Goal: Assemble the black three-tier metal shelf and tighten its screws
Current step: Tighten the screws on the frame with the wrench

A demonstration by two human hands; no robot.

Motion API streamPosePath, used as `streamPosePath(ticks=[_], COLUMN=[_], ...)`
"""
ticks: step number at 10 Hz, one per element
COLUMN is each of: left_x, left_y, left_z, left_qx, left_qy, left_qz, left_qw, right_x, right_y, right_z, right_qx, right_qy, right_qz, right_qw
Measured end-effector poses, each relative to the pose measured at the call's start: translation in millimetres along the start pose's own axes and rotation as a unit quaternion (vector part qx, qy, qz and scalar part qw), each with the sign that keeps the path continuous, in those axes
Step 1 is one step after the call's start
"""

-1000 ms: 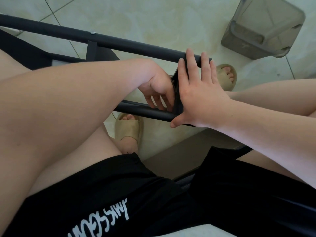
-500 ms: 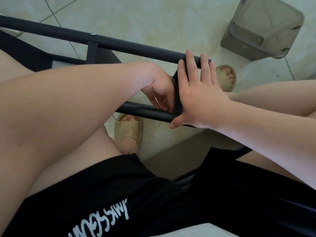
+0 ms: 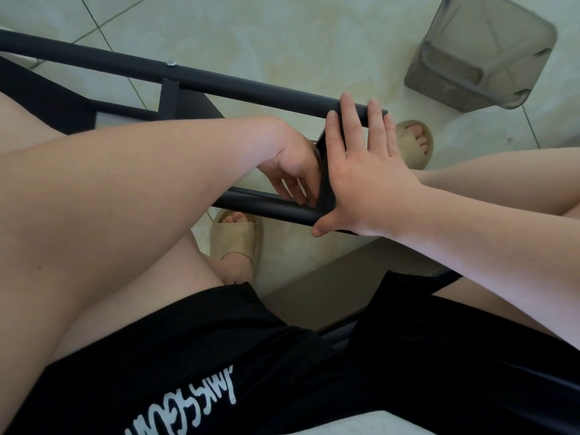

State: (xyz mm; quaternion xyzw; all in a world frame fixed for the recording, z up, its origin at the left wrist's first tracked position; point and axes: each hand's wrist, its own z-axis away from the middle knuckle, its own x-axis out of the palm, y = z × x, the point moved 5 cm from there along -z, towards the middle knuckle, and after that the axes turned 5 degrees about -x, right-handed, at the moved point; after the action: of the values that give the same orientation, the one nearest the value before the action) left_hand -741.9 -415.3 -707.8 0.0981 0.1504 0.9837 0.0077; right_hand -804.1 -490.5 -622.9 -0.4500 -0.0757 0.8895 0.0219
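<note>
Two hands: your right hand (image 3: 367,177) presses flat, fingers straight, on the end of the black metal shelf frame (image 3: 251,89); your left hand (image 3: 295,171) curls behind it, contents hidden.
Shelf: on its side above the pale tiled floor (image 3: 282,32), by your knees.
Advice: brace firmly while your left fingers tighten the joint.
Change: left wrist dropped slightly; right hand unmoved.

Black lettered shorts (image 3: 251,356), beige slides (image 3: 236,243)
</note>
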Motion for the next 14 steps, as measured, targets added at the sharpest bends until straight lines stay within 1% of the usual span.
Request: streamPosePath(ticks=[6,9,11,14], left_x=[-2.5,-2.4,-1.2,0.2], left_y=[1.1,-4.1,-0.2,1.2], left_z=[-0.3,-5.2,-6.7,-3.3], left_qx=[0.007,0.001,0.010,0.015], left_qy=[-0.008,0.009,-0.007,-0.011], left_qz=[0.010,-0.003,0.006,0.020], left_qw=[1.000,1.000,1.000,1.000], right_x=[-0.2,-0.2,-1.0,-1.8], right_y=[-0.5,-0.9,-1.1,-1.3], right_z=[0.2,-0.1,-0.1,0.6], right_qx=[0.002,0.003,0.005,0.004], right_qy=[-0.003,-0.006,-0.009,-0.008], right_qz=[-0.002,-0.001,-0.002,-0.003], right_qw=[1.000,1.000,1.000,1.000])
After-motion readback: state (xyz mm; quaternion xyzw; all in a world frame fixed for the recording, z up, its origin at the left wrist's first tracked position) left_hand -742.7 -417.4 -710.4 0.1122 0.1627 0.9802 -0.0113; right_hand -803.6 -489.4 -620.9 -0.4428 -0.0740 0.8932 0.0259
